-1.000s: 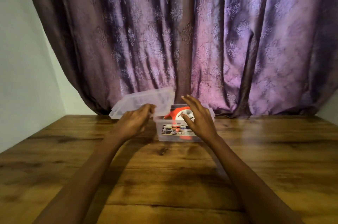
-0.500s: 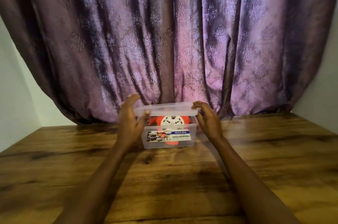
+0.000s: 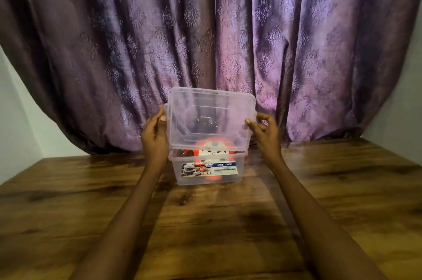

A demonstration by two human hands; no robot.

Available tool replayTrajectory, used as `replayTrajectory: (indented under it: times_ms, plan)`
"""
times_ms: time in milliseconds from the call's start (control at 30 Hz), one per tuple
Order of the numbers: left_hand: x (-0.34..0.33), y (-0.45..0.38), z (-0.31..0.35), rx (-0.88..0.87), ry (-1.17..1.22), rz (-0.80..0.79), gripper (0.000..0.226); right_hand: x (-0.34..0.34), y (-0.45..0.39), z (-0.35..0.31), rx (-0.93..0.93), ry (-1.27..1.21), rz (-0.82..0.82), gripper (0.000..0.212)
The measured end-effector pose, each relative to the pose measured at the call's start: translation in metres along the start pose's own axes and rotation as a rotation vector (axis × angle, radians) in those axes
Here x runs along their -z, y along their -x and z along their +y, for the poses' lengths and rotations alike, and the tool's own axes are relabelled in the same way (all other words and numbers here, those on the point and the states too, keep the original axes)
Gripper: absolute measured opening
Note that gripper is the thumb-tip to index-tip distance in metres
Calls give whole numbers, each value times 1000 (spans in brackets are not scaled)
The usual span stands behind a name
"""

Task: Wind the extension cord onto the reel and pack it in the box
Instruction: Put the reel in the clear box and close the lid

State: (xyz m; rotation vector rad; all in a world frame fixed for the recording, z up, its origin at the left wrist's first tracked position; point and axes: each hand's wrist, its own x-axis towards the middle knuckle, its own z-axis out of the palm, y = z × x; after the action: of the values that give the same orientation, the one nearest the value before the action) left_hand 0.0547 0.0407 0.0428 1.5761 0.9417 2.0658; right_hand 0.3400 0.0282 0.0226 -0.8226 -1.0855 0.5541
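Straight ahead in the head view, your left hand [image 3: 154,140] and right hand [image 3: 265,134] hold a clear lid [image 3: 209,117] by its side edges, tilted up towards you above the clear box [image 3: 209,171]. That box sits on the wooden table [image 3: 91,211], near a purple curtain [image 3: 205,28]. Inside it lies the orange and white reel [image 3: 213,150]; its cord cannot be made out.

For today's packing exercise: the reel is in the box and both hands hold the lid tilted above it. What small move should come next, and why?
Probably tip the lid flat onto the box rim. The reel already sits inside, the left hand and right hand hold the lid's sides, and its near edge is already at the rim while its far edge is raised.
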Motion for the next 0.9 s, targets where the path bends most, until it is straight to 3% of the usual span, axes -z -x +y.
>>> replayTrajectory:
  times_ms: [100,267,533,700,767,900]
  plan:
    - [-3,-5,0,121,56,26,29,-1,-6,5,-18,33,63,25]
    - [1,-6,-20,436,128,-6,25,2,-13,22,-113,231,8,28]
    - [7,5,-62,741,145,-29,26,1,-3,34,-267,382,-45,19]
    - [10,3,-69,817,89,-102,21,3,5,26,-370,221,-64,13]
    - [12,-1,-69,911,95,-105,12,2,4,25,-400,196,-62,13]
    - [18,-14,-76,1082,128,-135,18,1,3,25,-587,135,-59,18]
